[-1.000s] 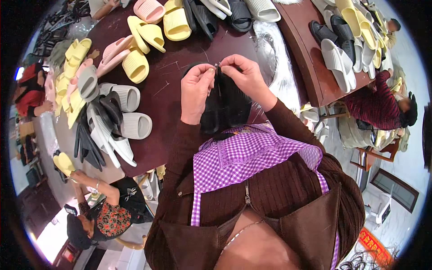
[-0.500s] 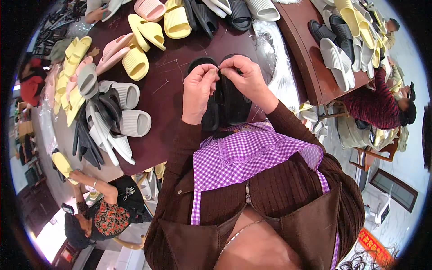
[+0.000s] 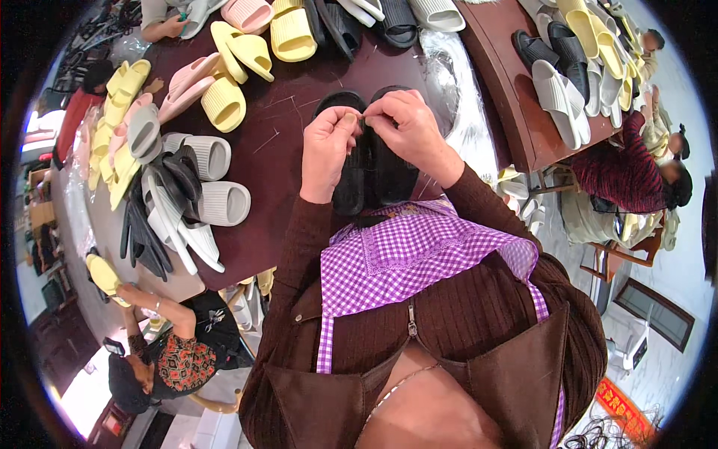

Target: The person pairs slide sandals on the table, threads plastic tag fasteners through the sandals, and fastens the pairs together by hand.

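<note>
The left hand and right hand angle inward, fingertips pinched on what I can't quite tell, above black slippers beside the checked apron, dark tabletop stretching left to grey slippers.

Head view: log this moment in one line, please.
left hand: pinched; right hand: pinched, beside left; anything held: too small to tell; black slippers: side by side below hands
</note>
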Motion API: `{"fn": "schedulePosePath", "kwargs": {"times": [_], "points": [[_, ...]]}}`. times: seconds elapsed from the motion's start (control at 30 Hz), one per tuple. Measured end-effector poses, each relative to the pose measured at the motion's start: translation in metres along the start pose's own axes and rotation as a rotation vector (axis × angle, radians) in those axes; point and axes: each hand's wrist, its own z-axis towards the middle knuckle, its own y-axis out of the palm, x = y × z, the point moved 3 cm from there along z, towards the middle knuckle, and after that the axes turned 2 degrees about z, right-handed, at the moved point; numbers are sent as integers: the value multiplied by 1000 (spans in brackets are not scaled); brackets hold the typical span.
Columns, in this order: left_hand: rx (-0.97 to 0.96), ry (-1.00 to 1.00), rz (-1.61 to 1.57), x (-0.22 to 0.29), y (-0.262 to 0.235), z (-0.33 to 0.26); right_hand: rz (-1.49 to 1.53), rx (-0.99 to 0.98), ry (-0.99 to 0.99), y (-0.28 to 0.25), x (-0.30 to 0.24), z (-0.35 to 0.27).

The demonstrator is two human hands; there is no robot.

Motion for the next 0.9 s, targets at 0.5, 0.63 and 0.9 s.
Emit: {"fn": "schedulePosePath", "kwargs": {"times": [0.5, 0.63, 0.9], "points": [[-31, 49, 150, -4, 0, 2, -11, -35, 5, 2, 3, -1], [-28, 35, 157, -4, 0, 1, 11, -35, 13, 3, 6, -3], [-64, -14, 141, -11, -2, 5, 43, -75, 13, 6, 11, 0]]}}
